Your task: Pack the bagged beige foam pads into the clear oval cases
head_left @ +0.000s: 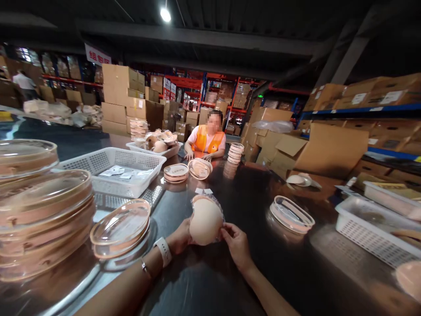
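Note:
Between my hands is a beige, smooth, rounded bra cup (pixel 205 220) with clear plastic film (pixel 215 199) around its edge. My left hand (pixel 180 236) grips it from the left, fingertips partly hidden behind it. On the right, my right hand (pixel 236 243) pinches the film at the cup's edge between thumb and fingers. Two small white slips (pixel 204 191) lie on the dark table just beyond. Left of my left hand, a clear-lidded round case (pixel 121 224) with a peach rim rests tilted on another. To the right lies an open oval clear case (pixel 292 214).
Tall stacks of clear cases (pixel 42 219) stand at the left. Behind them sits a white basket (pixel 131 186) holding paper slips. Another white basket (pixel 371 228) is at the right. Across the table, a person in an orange vest (pixel 206 139) sits near more cases (pixel 176 172).

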`<move>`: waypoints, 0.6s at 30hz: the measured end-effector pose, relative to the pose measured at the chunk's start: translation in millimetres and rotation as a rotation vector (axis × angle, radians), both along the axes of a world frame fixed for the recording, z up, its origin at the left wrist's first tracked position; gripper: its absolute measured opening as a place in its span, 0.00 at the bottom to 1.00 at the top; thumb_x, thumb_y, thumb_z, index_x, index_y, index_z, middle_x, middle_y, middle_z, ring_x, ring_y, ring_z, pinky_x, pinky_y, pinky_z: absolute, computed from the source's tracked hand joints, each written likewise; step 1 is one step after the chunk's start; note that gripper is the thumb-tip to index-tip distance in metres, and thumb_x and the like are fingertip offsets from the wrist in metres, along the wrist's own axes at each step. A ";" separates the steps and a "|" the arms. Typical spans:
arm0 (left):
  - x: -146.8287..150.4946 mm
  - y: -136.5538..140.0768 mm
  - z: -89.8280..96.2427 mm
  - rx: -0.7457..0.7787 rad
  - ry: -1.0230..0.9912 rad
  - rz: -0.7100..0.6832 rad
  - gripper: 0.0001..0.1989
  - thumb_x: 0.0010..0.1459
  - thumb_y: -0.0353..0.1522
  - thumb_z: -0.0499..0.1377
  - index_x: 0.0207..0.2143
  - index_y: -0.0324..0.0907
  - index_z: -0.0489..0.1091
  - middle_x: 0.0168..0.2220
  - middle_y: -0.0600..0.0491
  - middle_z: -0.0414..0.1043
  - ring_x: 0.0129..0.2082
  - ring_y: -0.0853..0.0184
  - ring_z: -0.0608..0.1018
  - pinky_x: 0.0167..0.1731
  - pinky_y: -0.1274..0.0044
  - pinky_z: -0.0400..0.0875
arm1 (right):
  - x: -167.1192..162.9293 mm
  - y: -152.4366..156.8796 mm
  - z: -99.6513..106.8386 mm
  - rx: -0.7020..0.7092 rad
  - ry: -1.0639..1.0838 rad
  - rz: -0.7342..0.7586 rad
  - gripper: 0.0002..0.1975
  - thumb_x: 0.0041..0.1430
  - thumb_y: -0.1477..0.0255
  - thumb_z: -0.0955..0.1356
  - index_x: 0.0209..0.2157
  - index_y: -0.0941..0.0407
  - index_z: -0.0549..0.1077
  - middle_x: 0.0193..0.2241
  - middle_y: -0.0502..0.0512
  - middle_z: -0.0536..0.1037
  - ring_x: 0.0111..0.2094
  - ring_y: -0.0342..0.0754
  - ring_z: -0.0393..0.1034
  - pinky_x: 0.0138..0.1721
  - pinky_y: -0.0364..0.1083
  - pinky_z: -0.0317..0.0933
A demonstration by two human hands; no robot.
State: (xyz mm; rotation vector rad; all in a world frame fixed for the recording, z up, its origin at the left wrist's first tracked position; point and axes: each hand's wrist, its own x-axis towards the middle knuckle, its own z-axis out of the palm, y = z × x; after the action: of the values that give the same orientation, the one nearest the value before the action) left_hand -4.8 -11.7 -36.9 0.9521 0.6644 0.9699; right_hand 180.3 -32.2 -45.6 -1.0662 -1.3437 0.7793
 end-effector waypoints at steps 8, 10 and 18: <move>0.2 -1.5 -2.6 -0.015 0.126 -0.037 0.27 0.44 0.43 0.68 0.42 0.35 0.73 0.33 0.43 0.77 0.27 0.65 0.76 0.24 0.77 0.69 | -1.5 -3.2 4.7 -0.021 0.090 -0.083 0.26 0.42 0.47 0.74 0.26 0.57 0.74 0.18 0.51 0.74 0.21 0.47 0.67 0.25 0.45 0.63; 1.0 -0.4 -5.8 -0.036 0.163 -0.046 0.22 0.46 0.42 0.66 0.39 0.34 0.73 0.28 0.45 0.76 0.23 0.67 0.74 0.24 0.77 0.69 | -0.5 -1.9 2.8 -0.026 0.135 -0.117 0.26 0.41 0.47 0.74 0.26 0.57 0.74 0.18 0.51 0.74 0.21 0.47 0.67 0.25 0.45 0.63; 5.2 -1.9 -10.6 -0.066 0.169 -0.068 0.21 0.44 0.42 0.65 0.36 0.36 0.71 0.24 0.49 0.74 0.20 0.70 0.72 0.23 0.78 0.67 | 2.5 2.1 -2.3 0.027 0.135 -0.144 0.25 0.45 0.48 0.73 0.29 0.57 0.74 0.20 0.52 0.75 0.22 0.47 0.68 0.25 0.45 0.64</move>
State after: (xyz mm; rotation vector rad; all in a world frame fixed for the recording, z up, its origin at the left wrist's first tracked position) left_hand 0.4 -13.6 -47.5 0.9991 0.7958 0.8084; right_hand 182.8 -30.1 -47.9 -1.0578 -1.1472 0.7109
